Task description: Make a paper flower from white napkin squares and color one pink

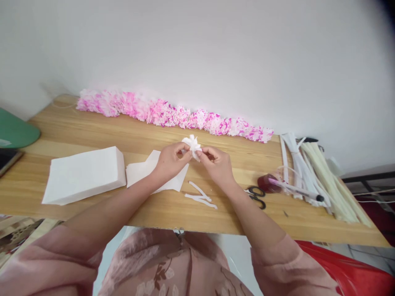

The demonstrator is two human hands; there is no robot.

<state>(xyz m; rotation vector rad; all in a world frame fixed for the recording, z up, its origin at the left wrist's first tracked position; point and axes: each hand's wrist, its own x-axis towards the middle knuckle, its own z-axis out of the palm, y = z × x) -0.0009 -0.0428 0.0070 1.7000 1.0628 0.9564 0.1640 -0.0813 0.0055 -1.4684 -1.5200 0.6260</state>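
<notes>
Between both hands, above the middle of the wooden table, is a small white paper flower with ruffled petals. My left hand pinches its left side between thumb and fingers. On the other side, my right hand pinches the lower right petals. Under my left forearm lie loose white paper sheets. Short white strips rest on the wood below the hands. Scissors with black handles lie partly hidden behind my right forearm.
A row of pink-and-white paper flowers runs along the wall. At left stand a white paper stack and a green object. At right are a dark red jar, a marker-like pen, white strips and cream strips.
</notes>
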